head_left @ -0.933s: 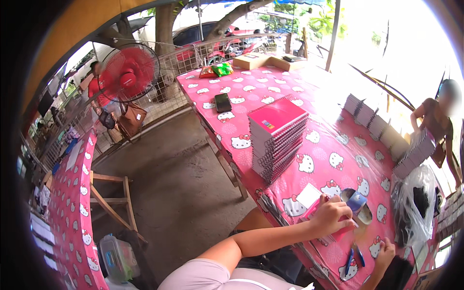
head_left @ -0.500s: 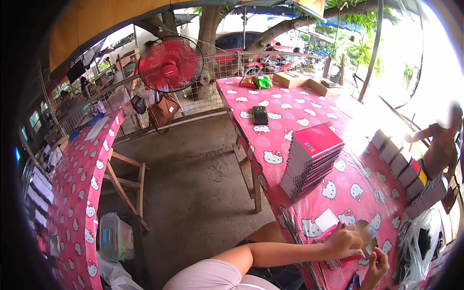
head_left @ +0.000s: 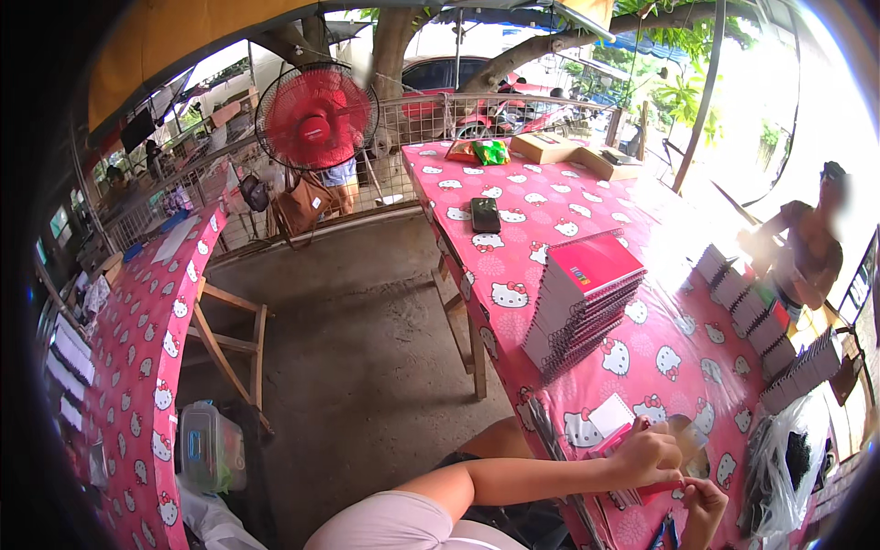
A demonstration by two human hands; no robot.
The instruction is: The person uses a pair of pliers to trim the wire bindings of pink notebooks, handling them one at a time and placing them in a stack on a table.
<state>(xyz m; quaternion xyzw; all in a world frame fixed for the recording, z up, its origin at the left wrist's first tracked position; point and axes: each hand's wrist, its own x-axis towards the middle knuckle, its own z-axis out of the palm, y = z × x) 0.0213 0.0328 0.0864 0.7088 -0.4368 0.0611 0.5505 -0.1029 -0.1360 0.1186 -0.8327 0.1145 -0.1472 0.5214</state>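
At the near end of the pink table, my left hand (head_left: 647, 456) is closed over a small spiral notebook with a pink cover (head_left: 605, 447), its fingers curled and partly hidden. Beside it, my right hand (head_left: 704, 506) pinches at a red-pink edge running between the two hands; the fingertips hide exactly what they grip. A white ruled page (head_left: 611, 415) lies just beyond my left hand. Close to its knuckles sits a shiny, greyish piece (head_left: 689, 442) that I cannot make out. Blue-handled pliers (head_left: 665, 530) lie near my right wrist.
A tall stack of spiral notebooks (head_left: 587, 298) stands mid-table, a black phone (head_left: 485, 214) beyond it. Along the right are more notebook stacks (head_left: 765, 316), a plastic bag (head_left: 779, 467) and another person (head_left: 807, 238). A red fan (head_left: 317, 117) and second table (head_left: 137, 367) stand left.
My right hand has shifted slightly left, closer to my left hand, and more red-pink edge shows between them. The shiny piece has tilted or dropped lower. The other person has straightened up.
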